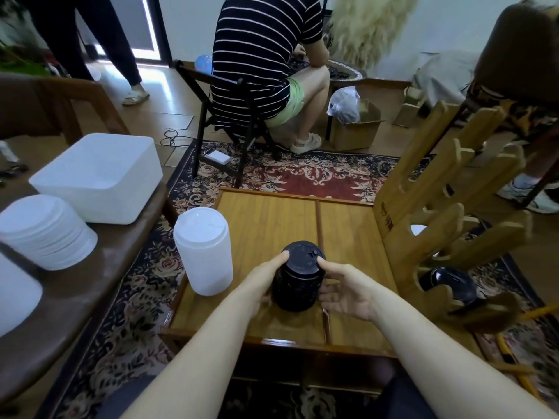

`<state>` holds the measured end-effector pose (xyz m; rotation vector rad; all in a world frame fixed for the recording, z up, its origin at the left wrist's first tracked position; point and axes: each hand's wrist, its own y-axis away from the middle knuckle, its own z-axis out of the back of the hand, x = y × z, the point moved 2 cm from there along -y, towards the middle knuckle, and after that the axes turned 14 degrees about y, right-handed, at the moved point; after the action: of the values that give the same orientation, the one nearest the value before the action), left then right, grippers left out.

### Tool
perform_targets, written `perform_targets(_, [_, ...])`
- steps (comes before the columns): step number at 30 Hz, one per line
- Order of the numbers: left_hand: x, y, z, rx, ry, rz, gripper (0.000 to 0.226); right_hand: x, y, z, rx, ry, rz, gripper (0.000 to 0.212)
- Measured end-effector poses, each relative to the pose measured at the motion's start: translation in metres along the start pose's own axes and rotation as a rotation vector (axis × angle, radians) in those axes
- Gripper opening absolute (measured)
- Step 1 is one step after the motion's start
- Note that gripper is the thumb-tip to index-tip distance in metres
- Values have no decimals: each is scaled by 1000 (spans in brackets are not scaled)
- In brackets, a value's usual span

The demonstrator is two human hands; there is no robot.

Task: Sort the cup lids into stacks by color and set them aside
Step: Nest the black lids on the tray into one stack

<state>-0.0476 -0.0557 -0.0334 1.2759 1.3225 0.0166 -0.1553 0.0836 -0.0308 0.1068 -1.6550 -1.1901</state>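
**Both hands on the black lid stack**

My left hand (262, 279) and right hand (344, 287) grip the stack of black lids (298, 276) from either side, fingers curled round it, one fingertip of each resting on the top lid's rim. The stack stands upright on the wooden tray table (266, 219), near its middle, just left of the raised strip that divides it.

Just left of my left hand, at the table's left edge, stands a taller stack of white lids (203, 251), apart from the black one. Further left, on the dark wooden bench (90, 285), another white stack (45, 231) lies tilted beside a white plastic tub (99, 176).

To the right a wooden rack (447, 213) carries a small stamped mark on its near post, too blurred for me to read. A black lid (450, 282) sits in its lower part.
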Motion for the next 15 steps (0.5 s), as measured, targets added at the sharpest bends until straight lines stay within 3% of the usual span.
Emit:
perform_targets(7, [-10, 10, -7, 56, 133, -46, 52, 5, 2, -2, -47, 16, 153, 66])
perform_targets(10, [-13, 14, -12, 82, 139, -90, 25, 10, 12, -3, -66, 40, 222, 72])
perform_targets(15, [-13, 24, -29, 167, 80, -130, 50, 15, 36, 6, -181, 85, 345, 58])
